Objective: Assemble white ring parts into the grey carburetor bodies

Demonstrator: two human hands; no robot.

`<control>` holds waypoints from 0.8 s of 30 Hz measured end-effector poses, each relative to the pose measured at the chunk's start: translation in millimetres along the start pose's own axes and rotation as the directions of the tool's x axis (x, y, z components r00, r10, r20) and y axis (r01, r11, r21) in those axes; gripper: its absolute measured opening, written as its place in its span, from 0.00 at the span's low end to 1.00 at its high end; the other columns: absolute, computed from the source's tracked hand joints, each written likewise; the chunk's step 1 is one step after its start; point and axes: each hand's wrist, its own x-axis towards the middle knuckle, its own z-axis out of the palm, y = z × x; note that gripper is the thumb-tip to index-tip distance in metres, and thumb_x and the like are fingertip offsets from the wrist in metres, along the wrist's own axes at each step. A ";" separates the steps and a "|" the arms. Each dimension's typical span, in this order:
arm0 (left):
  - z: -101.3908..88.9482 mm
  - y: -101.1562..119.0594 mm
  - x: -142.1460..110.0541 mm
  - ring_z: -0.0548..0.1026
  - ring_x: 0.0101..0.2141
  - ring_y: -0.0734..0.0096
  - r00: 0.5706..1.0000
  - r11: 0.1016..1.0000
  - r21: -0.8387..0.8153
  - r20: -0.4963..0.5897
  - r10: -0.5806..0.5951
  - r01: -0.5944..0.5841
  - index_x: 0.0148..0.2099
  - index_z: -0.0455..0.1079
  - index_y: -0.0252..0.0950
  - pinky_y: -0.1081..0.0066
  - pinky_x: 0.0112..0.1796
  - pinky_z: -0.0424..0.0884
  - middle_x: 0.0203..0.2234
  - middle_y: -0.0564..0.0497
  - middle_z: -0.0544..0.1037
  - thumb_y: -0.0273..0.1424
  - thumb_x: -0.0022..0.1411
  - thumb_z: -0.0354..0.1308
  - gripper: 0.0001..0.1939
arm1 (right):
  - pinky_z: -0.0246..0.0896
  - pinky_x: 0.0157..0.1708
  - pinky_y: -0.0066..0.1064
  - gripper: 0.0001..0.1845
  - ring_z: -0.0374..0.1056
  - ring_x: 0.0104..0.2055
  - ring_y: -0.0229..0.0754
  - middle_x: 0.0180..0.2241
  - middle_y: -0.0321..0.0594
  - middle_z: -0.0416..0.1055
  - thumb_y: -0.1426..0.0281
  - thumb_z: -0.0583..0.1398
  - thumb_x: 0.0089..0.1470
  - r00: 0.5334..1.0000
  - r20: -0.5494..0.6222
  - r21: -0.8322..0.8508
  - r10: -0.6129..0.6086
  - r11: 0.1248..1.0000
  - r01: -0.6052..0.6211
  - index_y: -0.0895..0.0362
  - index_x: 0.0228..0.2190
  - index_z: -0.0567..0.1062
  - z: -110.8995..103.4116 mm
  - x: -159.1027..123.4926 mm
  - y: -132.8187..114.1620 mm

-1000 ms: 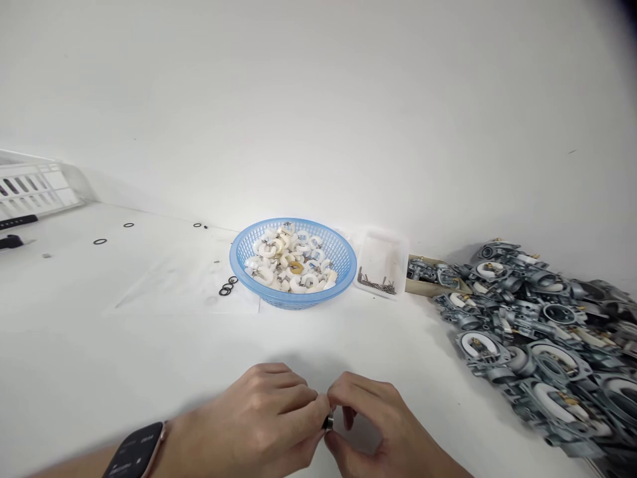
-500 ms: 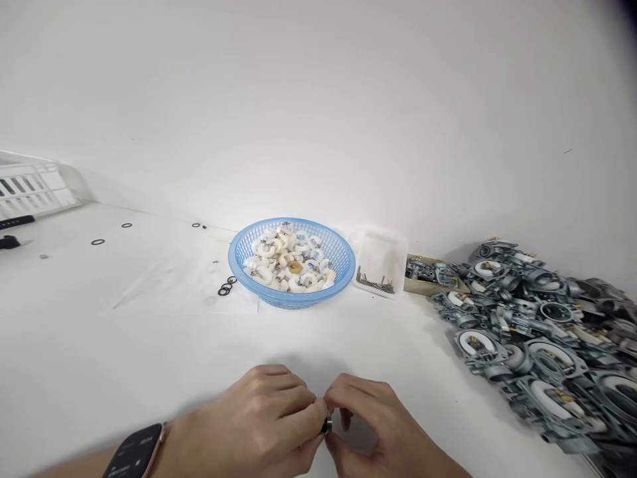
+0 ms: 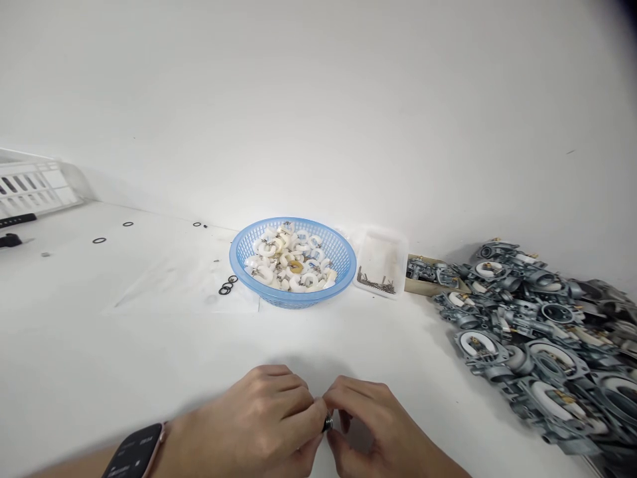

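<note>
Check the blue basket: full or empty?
Partly full. The basket stands upright on the table with white rings piled below its rim. Both hands work well in front of it.

Small dark metal part (image 3: 328, 422), ribbed, mostly hidden, pinched between fingertips of both hands above white table

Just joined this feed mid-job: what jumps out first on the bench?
A heap of grey metal castings fills the right side of the white table. A blue basket of white rings sits at the middle back. Nearest the camera, the left hand and right hand pinch a small dark part together.
</note>
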 end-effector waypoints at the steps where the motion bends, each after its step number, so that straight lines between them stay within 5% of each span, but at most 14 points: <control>1: 0.7 -0.4 -0.5 0.70 0.23 0.68 1.000 1.000 0.003 -0.001 0.001 0.000 0.39 0.70 0.32 0.67 0.25 0.68 0.23 0.51 0.74 0.20 0.66 0.52 0.07 | 0.57 0.31 0.26 0.09 0.64 0.29 0.36 0.28 0.31 0.67 0.79 0.55 0.48 1.000 0.005 -0.003 0.003 1.000 -0.003 0.53 0.30 0.66 -0.1 -0.2 0.1; 24: 7.3 -3.1 -6.5 0.69 0.24 0.69 0.999 0.999 0.002 0.028 -0.040 0.040 0.39 0.69 0.35 0.67 0.26 0.68 0.24 0.54 0.72 0.25 0.69 0.53 0.05 | 0.57 0.32 0.26 0.09 0.66 0.29 0.36 0.27 0.31 0.70 0.79 0.56 0.47 1.000 -0.011 -0.027 -0.002 1.000 0.002 0.53 0.30 0.67 2.8 -3.2 5.2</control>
